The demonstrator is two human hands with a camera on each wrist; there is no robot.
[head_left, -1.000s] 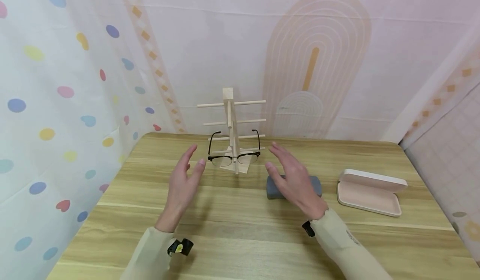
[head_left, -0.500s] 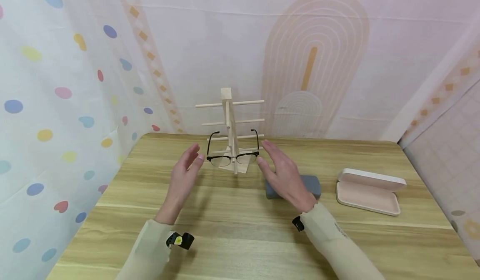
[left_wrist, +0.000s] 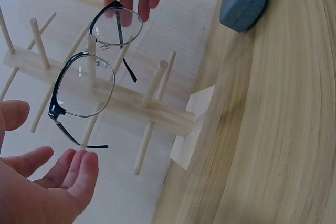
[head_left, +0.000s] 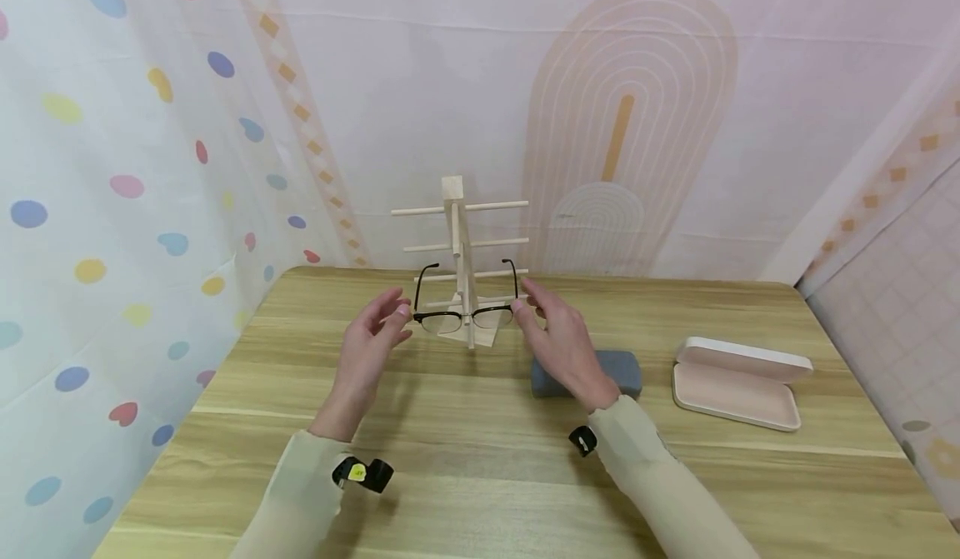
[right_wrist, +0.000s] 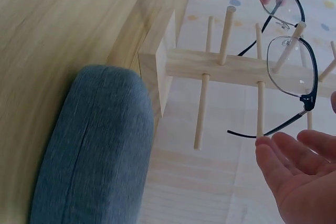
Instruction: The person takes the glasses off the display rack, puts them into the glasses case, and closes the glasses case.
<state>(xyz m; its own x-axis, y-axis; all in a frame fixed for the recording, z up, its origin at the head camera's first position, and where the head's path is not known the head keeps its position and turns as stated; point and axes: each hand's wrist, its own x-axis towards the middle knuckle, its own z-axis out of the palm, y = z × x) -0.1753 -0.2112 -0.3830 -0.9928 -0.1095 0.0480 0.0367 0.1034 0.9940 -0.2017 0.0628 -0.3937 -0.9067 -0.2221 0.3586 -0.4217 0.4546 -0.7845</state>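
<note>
Fingers [left_wrist: 84,178] wide, the left hand [head_left: 366,349] and right hand [head_left: 562,341] flank one pair of glasses [head_left: 441,319] on one stand [head_left: 458,234], the right partly screening one blue case [head_left: 621,371] near one open white case [head_left: 750,359].

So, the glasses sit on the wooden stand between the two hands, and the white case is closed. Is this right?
The white case is not closed: the head view shows it open. The glasses sit on the wooden stand between the left hand and right hand.

Smooth matt wood stand [left_wrist: 126,100], glossy-rimmed glasses [left_wrist: 81,86], perhaps plastic, cloth-textured blue case [right_wrist: 100,140]
</note>
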